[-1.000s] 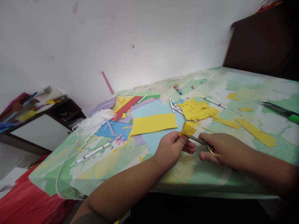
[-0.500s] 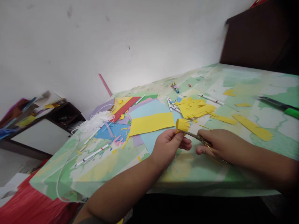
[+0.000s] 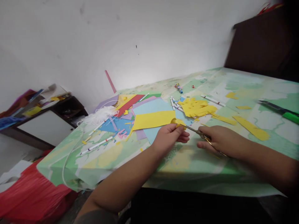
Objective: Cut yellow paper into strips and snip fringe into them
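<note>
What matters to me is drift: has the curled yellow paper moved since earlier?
Yes: the curled yellow paper moved left in view against the flat yellow sheet, now overlapping its right end.

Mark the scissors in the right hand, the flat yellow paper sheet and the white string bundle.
Scissors (image 3: 201,134): head view, near the pivot.
Yellow paper sheet (image 3: 154,120): head view, middle of its upper face.
White string bundle (image 3: 101,115): head view, middle of the tangle.
</note>
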